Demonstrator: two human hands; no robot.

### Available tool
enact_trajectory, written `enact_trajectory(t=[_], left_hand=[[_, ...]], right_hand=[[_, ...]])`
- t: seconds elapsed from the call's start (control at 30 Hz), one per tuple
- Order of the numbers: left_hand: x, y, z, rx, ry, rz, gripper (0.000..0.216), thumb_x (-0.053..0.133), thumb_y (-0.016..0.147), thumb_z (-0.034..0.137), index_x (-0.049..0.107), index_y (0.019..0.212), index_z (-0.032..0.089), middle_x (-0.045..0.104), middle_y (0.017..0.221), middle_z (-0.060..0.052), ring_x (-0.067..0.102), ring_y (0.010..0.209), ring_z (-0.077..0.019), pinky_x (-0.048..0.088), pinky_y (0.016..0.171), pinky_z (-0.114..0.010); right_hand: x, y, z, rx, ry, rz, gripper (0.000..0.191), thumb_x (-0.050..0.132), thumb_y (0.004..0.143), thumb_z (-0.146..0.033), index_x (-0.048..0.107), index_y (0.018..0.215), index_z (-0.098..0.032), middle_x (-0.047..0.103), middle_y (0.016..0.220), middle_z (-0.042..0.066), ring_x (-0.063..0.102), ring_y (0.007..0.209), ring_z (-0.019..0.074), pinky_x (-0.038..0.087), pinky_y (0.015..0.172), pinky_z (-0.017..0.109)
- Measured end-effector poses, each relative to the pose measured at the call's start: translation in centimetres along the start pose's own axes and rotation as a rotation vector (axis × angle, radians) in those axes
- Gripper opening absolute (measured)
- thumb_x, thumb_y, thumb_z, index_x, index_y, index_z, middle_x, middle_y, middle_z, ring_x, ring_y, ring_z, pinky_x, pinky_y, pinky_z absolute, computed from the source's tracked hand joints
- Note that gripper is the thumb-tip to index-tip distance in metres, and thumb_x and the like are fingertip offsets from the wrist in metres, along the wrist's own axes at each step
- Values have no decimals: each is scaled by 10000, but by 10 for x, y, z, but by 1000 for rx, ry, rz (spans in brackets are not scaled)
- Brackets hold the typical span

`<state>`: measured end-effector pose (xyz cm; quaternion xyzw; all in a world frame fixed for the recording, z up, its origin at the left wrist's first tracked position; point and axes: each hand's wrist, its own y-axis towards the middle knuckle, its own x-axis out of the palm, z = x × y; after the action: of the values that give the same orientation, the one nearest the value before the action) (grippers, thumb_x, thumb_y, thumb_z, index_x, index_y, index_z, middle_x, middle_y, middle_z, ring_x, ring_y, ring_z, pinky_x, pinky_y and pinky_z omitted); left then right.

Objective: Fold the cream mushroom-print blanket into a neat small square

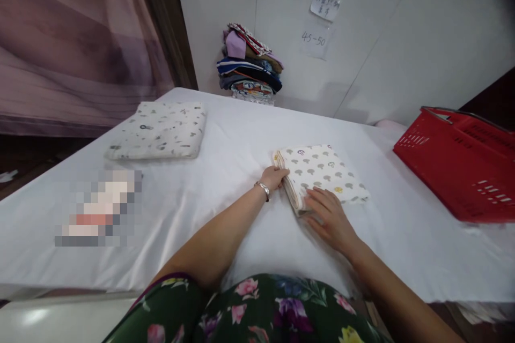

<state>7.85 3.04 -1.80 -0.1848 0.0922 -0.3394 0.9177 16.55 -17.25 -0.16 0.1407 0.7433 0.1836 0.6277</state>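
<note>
A folded cream cloth [322, 169] with grey mushroom-like prints and a few yellow and purple figures lies on the white-covered table. At its left side, where the stacked layers show, my left hand [274, 177] pinches the folded edge; a silver bracelet circles that wrist. My right hand [328, 217] rests on the near corner of the same cloth, its fingers stretched out and lying flat. Farther left lies a second folded cloth [164, 131], white with small scattered grey and green prints, apart from both hands.
A red plastic basket [454, 166] stands on the right of the white tablecloth [241, 123]. Beyond the far edge rises a pile of folded clothes [251, 67] against the wall. A blurred-out item [100, 206] lies at the left. Pinkish curtain [80, 37] hangs behind.
</note>
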Motion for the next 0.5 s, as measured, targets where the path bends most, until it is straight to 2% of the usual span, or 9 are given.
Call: enact_trajectory(t=[0.1, 0.23, 0.33, 0.4, 0.5], left_hand=[[1, -3, 6, 10, -6, -19, 195, 612, 737, 317, 522, 696, 149, 402, 439, 62, 360, 367, -58, 247, 372, -199], [3, -2, 9, 41, 33, -6, 197, 588, 748, 347, 535, 720, 159, 450, 489, 48, 382, 396, -63, 271, 396, -203], [2, 3, 3, 62, 102, 46, 199, 652, 675, 316, 540, 749, 169, 520, 559, 32, 458, 475, -85, 332, 452, -206], [-1, 5, -2, 85, 187, 79, 215, 673, 636, 297, 549, 759, 172, 584, 642, 7, 521, 561, -110, 365, 503, -214], [-3, 4, -5, 160, 407, 117, 220, 629, 663, 352, 564, 786, 181, 648, 776, -32, 582, 691, -153, 393, 573, -236]], right_hand=[[5, 5, -2, 9, -76, -47, 374, 498, 845, -215, 520, 1218, -191, 536, 1252, 109, 434, 1200, 261, 326, 996, 478], [6, 6, 6, 45, -111, 49, 326, 435, 854, -115, 579, 1137, -190, 608, 1146, 87, 526, 1081, 206, 340, 976, 419], [9, 2, 10, 1, -97, 40, 318, 434, 847, -86, 606, 1095, -188, 627, 1106, 83, 541, 1048, 195, 369, 942, 392], [13, 0, 9, -1, -90, -4, 319, 439, 838, -77, 615, 1080, -188, 627, 1100, 89, 534, 1051, 207, 385, 921, 396], [15, -1, 3, 32, -63, -42, 337, 444, 809, -58, 620, 1070, -178, 617, 1104, 106, 527, 1046, 226, 406, 898, 413]])
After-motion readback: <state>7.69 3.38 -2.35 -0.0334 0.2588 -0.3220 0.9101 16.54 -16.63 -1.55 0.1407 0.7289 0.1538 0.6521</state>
